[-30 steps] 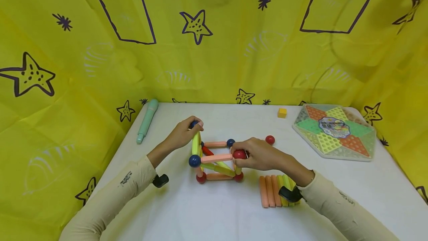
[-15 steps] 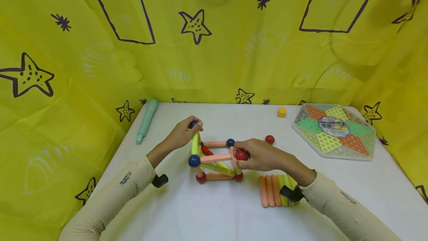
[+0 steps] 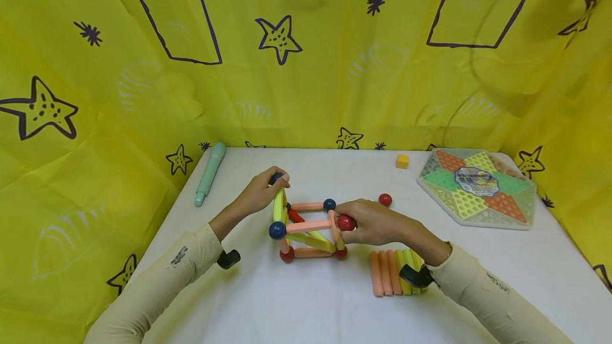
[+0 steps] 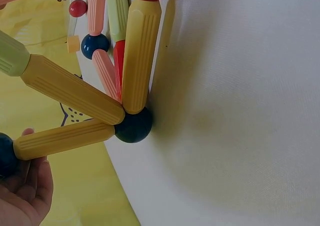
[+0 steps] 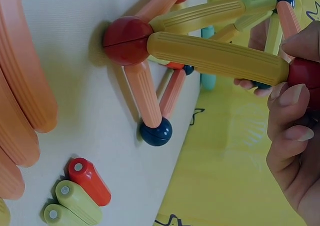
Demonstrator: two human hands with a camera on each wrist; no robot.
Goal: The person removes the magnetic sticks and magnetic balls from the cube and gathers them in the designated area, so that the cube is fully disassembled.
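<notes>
A frame of magnetic rods and balls stands mid-table, with pink rods point(image 3: 308, 226), yellow rods, and red and blue balls at its corners. My left hand point(image 3: 260, 192) grips the blue ball point(image 3: 275, 178) at its raised left top; the left wrist view shows a yellow rod point(image 4: 65, 138) running from that ball to a lower blue ball point(image 4: 133, 126). On the frame's right side, my right hand point(image 3: 375, 222) pinches a red ball point(image 3: 346, 222). In the right wrist view a yellow rod point(image 5: 220, 58) links this ball to a red ball point(image 5: 128, 40) low on the frame.
Pink and yellow rods point(image 3: 384, 274) lie in a row beneath my right wrist. Short rods point(image 5: 90, 181) lie nearby. Behind are a loose red ball point(image 3: 384, 199), a yellow cube point(image 3: 402, 161) and a hexagonal box point(image 3: 478, 187). A green stick-shaped object point(image 3: 209, 174) lies back left.
My right hand has shifted slightly right and down with the red ball, and more of the pink rod beside it shows. The left hand keeps its hold in the same place.
</notes>
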